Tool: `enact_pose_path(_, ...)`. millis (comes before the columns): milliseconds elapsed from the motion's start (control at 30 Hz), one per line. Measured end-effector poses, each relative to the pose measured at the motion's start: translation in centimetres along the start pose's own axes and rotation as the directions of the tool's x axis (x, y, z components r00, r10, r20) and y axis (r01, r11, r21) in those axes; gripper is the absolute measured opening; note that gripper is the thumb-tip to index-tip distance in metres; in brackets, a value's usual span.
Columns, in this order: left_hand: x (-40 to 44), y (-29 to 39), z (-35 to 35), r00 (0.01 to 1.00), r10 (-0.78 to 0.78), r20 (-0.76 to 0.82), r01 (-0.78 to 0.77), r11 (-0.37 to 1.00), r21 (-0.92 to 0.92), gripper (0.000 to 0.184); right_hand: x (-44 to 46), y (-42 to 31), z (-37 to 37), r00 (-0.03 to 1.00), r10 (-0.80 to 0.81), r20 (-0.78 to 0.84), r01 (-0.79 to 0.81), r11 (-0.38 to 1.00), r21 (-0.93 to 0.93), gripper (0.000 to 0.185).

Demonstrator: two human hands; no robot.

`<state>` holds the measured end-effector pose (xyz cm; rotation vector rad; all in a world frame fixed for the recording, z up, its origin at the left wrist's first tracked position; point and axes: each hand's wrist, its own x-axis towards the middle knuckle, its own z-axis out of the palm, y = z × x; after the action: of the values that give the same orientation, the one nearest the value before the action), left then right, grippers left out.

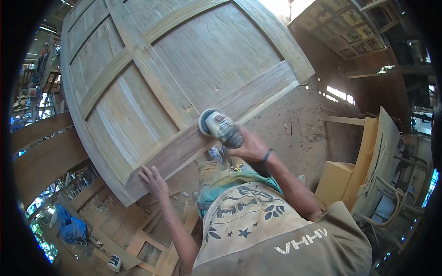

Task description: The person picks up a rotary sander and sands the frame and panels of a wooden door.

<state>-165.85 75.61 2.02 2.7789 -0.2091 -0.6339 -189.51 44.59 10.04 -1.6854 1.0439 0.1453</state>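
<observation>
- Currently the right hand (251,145) grips a power sander (224,129) by its body, the fingers curled around it; some of them are hidden beneath the tool, so how tightly they close I cannot tell.
- The sander's round head appears to rest on the near rail of a large wooden panel door (216,50), close to where a long upright meets that rail; slight blur hides the exact contact.
- The left hand (156,184) lies on the same rail near the door's left corner, fingers extended and slightly spread over the wood, pinching nothing.
- The door sits in front of the person, its recessed panels facing up, its near edge just beyond the shoes.
- A dark wristband (267,155) circles the right wrist.
- Right of the person, a cardboard box (335,179) stands on the dirt floor (287,122).
- Lower left are a blue cloth-like bundle (71,225) and a white tub (114,263).
</observation>
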Motion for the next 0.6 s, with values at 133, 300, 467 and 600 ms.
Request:
enact_pose_path(133, 0.5, -2.5, -0.2, 0.991, 0.123, -0.048, -0.132, 0.947, -0.294, 0.074, -0.5, -1.3, 5.4, 0.978, -0.185, 0.098, 0.190, 0.981, -0.037, 0.082)
enact_pose_path(300, 0.7, -3.8, 0.0, 0.982, 0.152, -0.110, -0.184, 0.887, -0.422, 0.071, -1.2, -2.8, 7.8, 0.926, -0.215, 0.311, 0.264, 0.956, -0.126, 0.083)
enact_pose_path(467, -2.2, 0.8, 1.8, 0.977, 0.162, -0.141, -0.178, 0.978, -0.112, 0.068, -2.1, -2.3, 3.6, 0.929, -0.172, 0.329, 0.248, 0.947, -0.203, 0.084)
enact_pose_path(600, -4.8, 7.0, 5.0, 0.930, 0.350, -0.111, -0.338, 0.934, 0.118, 0.072, -0.5, 0.3, -3.3, 0.976, -0.110, 0.191, 0.147, 0.970, -0.192, 0.081)
